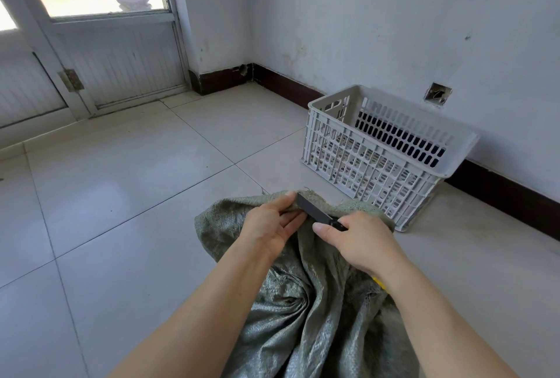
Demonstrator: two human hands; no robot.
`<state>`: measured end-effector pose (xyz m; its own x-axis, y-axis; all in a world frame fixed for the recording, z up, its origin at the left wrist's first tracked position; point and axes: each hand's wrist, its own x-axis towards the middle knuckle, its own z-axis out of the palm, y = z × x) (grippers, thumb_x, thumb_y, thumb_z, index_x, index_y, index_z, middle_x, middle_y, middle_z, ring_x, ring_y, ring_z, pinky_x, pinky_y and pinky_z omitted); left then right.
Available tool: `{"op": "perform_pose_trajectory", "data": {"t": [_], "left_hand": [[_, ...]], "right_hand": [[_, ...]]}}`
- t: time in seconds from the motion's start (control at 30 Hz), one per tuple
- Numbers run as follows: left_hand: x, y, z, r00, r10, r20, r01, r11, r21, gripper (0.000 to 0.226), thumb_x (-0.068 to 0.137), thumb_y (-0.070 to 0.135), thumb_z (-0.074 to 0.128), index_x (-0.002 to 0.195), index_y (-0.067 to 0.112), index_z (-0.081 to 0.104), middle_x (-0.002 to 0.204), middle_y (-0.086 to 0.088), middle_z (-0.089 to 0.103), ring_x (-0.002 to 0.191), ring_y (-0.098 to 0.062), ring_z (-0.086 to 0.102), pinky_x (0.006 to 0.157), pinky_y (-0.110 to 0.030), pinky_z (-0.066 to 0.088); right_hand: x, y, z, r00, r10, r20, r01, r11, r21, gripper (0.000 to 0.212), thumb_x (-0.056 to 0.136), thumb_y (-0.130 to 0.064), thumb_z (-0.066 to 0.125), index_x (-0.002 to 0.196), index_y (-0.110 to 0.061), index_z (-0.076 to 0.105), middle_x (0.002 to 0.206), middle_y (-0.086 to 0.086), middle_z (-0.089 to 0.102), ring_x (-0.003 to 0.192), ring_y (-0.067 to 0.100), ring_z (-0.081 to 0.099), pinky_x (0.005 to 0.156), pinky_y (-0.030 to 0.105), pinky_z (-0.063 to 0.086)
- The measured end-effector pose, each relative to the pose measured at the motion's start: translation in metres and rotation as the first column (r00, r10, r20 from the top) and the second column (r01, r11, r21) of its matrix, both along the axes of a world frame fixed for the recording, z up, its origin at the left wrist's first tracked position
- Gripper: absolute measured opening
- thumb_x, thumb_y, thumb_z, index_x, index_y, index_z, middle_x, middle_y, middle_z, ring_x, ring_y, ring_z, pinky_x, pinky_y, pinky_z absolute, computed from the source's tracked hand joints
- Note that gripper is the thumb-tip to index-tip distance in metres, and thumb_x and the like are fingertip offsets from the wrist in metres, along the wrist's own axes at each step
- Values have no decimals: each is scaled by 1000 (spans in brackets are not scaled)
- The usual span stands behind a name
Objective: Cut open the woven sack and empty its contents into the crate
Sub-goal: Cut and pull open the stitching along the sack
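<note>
Grey-green woven sack [306, 311], black blade [315, 211], white slotted crate [378, 153], pale tiled floor [121, 184], dark skirting [500, 196].

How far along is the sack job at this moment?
Early. Nothing looks done: the crate looks empty. In hand: the left hand pinches the sack at its top edge while the right hand holds a black cutter against it. Left: finishing the cut and emptying.

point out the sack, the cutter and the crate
sack [303, 332]: head view, crumpled green weave low centre
cutter [315, 210]: head view, middle of its dark body
crate [418, 111]: head view, far rim
</note>
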<state>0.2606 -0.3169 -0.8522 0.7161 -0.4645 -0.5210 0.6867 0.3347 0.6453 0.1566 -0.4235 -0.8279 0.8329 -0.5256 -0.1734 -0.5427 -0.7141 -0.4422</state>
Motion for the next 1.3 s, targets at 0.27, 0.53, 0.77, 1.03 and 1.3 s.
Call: {"op": "perform_pose_trajectory", "data": {"t": [0.27,0.53,0.77,1.03,1.3], "left_hand": [[6,3,3,999,7,-34,-5,997,71,10,88,-5,55,80,-3,61,79,-14,64,69,-22,63,57,-26,59],[3,1,-4,998,18,61,-26,990,138,16,84,-3,63,99,-9,62,89,-18,68,74,-26,67,61,-29,60],[-4,-3,3,992,25,123,-35,996,78,9,87,1,61,84,-7,65,75,-15,66,67,-25,67,62,-31,60],[-3,-3,1,992,87,96,-92,994,50,38,85,-2,64,117,-16,50,97,-24,66,72,-28,69,57,-30,59],[-5,-4,0,992,62,111,-70,995,66,39,85,-1,63,119,-16,51,76,-15,65,59,-22,66,53,-28,57]], "right_hand": [[2,9,0,975,-209,76,126,800,587,51,84,-51,64,53,-14,48,42,0,44,40,15,40,43,24,35],[-3,-8,15,967,-253,20,190,773,605,51,84,-51,64,57,-9,53,45,3,49,44,15,45,46,25,41],[-1,-1,10,986,-84,-141,139,886,442,55,84,-58,59,55,-12,52,41,0,48,41,14,44,48,23,42],[-4,0,12,980,-111,-162,167,908,385,54,85,-57,58,57,-11,52,40,0,49,43,16,46,51,25,42],[-4,1,17,976,-87,-199,160,906,391,55,84,-56,60,54,-11,52,43,1,50,41,16,46,51,24,43]]}}
